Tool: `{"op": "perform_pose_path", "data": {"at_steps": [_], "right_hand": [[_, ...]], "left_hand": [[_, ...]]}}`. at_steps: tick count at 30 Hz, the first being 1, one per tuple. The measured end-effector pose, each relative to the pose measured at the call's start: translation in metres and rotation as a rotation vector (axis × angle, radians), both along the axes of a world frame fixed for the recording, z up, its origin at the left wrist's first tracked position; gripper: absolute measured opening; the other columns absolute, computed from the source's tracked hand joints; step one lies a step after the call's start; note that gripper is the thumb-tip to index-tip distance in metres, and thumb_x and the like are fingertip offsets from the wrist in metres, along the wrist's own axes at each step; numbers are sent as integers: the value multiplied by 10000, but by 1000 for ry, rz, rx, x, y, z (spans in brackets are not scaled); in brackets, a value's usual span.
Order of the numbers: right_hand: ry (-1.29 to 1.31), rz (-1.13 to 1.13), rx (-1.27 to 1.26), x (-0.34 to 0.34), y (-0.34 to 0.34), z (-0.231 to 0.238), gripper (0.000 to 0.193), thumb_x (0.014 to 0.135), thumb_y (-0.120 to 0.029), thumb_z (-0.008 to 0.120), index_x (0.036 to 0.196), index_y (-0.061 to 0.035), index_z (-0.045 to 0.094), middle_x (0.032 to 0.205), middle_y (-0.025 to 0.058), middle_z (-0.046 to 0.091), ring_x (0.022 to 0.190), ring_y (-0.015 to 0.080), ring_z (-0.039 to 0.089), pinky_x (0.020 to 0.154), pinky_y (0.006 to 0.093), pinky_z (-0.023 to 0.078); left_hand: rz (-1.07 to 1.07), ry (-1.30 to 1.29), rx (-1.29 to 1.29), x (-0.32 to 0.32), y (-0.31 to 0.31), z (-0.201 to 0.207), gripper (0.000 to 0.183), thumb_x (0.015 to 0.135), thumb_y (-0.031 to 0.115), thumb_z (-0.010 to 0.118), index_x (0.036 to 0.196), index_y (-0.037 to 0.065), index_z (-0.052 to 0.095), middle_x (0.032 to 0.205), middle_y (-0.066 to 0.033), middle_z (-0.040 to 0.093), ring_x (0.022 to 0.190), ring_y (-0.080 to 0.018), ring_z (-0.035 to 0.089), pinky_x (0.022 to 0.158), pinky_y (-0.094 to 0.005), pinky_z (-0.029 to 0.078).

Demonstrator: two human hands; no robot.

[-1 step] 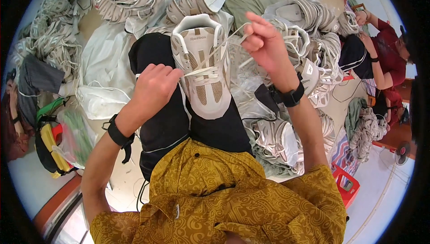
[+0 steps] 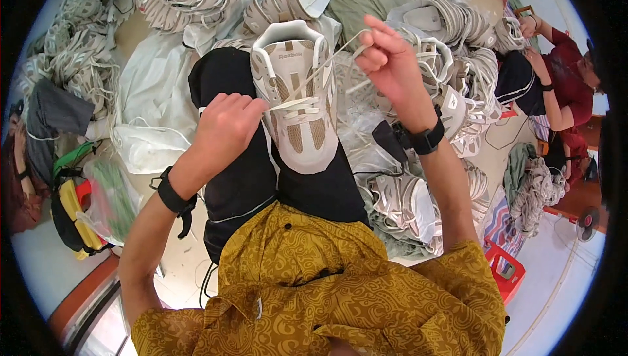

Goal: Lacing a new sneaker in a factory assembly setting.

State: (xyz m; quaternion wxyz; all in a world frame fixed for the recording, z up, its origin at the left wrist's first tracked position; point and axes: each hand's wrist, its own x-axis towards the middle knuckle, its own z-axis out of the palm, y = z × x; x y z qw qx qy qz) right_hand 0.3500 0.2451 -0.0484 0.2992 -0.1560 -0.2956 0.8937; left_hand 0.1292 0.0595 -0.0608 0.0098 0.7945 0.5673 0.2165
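"In the head view, where's the shoe (image 2: 288, 75)?"

"Upper middle of the frame, resting on the black trousers (image 2: 239, 179)."

"Which way does it point?"

"Toe toward the lower edge, opening toward the top. Its long axis runs nearly upright, the toe leaning slightly right."

"And the hands?"

"The right hand (image 2: 389, 58), upper right of it, pinches the lace (image 2: 341, 49), drawn out straight. The left hand (image 2: 229, 124), left of the shoe, is curled; it seems closed on lace too, though its fingertips are hidden."
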Motion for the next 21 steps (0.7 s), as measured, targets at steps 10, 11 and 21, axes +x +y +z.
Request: {"op": "perform_pose_path", "data": {"at_steps": [10, 11, 21], "right_hand": [[-136, -351, -43, 18, 30, -40, 312, 813, -18, 532, 1117, 3, 465, 836, 133, 594, 550, 117, 474, 474, 236, 355], [-108, -318, -33, 19, 29, -42, 312, 813, -18, 532, 1117, 3, 465, 836, 133, 594, 550, 117, 474, 474, 236, 355], [-212, -360, 26, 15, 32, -43, 319, 818, -22, 526, 1124, 27, 451, 815, 132, 596, 544, 117, 482, 472, 232, 357]], "left_hand": [[149, -509, -333, -17, 18, 14, 116, 782, 65, 586, 887, 17, 581, 707, -66, 589, 656, -120, 568, 604, -245, 459], [206, -561, -456, -20, 19, 16, 100, 790, 63, 575, 877, 16, 585, 703, -40, 581, 640, -101, 551, 594, -230, 453], [284, -658, -693, -30, 32, 45, 100, 816, 122, 551, 800, 29, 583, 606, 24, 510, 504, -37, 469, 456, -178, 385]]}}
